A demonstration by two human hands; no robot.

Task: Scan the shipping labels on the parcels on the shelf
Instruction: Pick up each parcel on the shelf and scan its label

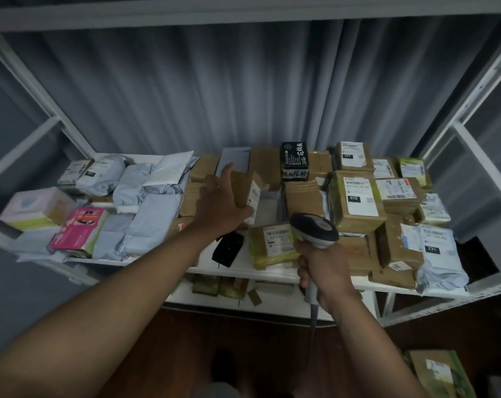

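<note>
The person's left hand [223,208] grips a small brown cardboard parcel [247,193] at the centre of the white metal shelf [272,272], fingers and thumb curled round it. The parcel is tilted on edge so that its white shipping label [254,196] faces toward 3 o'clock, probably to present the barcode. The right hand [319,268] wraps closed round the handle of a grey handheld barcode scanner [315,229]. The scanner head sits at 4 o'clock from the parcel, near it but apart, angled toward the shelf.
</note>
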